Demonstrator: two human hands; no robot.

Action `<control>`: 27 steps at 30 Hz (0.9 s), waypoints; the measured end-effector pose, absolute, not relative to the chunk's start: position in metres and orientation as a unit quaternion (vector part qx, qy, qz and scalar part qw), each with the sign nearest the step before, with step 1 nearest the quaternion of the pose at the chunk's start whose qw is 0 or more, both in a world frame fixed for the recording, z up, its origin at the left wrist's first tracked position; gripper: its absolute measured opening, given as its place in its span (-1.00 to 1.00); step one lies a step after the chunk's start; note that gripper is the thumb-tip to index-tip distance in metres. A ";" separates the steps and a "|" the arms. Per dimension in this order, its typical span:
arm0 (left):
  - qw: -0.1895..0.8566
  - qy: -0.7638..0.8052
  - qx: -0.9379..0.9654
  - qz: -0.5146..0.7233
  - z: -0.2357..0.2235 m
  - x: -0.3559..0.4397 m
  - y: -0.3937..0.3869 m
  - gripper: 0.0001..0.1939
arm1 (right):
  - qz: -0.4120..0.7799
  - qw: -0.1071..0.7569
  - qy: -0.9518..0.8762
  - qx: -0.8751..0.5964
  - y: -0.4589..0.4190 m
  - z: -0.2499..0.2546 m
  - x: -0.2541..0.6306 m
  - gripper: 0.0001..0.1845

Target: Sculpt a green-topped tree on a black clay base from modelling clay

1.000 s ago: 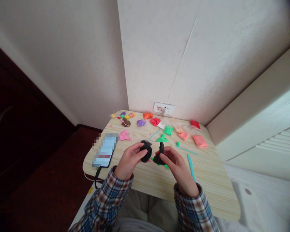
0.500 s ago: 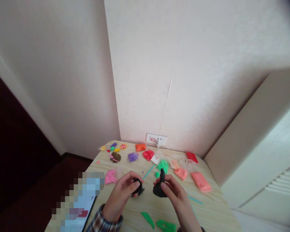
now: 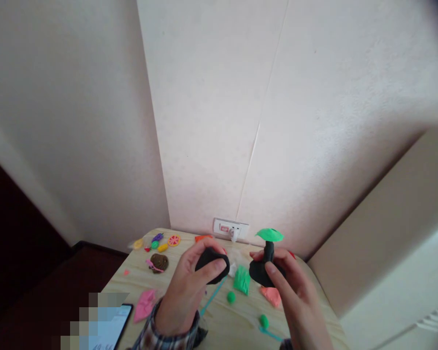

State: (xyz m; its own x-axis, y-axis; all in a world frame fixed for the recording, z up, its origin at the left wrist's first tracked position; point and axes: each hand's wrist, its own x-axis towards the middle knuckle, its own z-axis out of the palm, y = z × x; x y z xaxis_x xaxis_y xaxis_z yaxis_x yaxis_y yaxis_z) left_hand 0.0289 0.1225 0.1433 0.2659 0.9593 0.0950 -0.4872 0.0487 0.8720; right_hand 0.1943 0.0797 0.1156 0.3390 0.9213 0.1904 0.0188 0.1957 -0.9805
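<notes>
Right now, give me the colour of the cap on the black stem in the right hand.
The cap is bright green, showing best in the head view.

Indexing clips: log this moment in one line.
left hand: holds black piece; right hand: holds black base with stem, green cap atop; table: two green balls

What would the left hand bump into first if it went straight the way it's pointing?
Probably the wall socket, or the wall beside it. The left hand seems raised above the table, but one view makes depth hard to judge.
</notes>
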 end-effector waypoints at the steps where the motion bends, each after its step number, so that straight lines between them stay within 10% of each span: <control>1: 0.662 0.277 0.430 0.547 0.148 0.028 0.122 -0.83 | 0.354 0.632 -0.452 -0.521 0.079 0.119 0.194 -0.73; 27: 0.650 0.289 0.526 0.465 0.167 0.039 0.129 -0.86 | 0.417 0.577 -0.533 -0.457 0.096 0.141 0.194 -0.81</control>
State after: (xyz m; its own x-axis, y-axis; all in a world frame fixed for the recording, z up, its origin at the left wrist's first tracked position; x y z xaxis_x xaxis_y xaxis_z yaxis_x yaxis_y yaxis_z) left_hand 0.0393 0.1292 0.1672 0.4006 0.9092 0.1134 -0.3004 0.0134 0.9537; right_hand 0.1938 0.0956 0.1415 0.0841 0.9686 0.2341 0.0062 0.2345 -0.9721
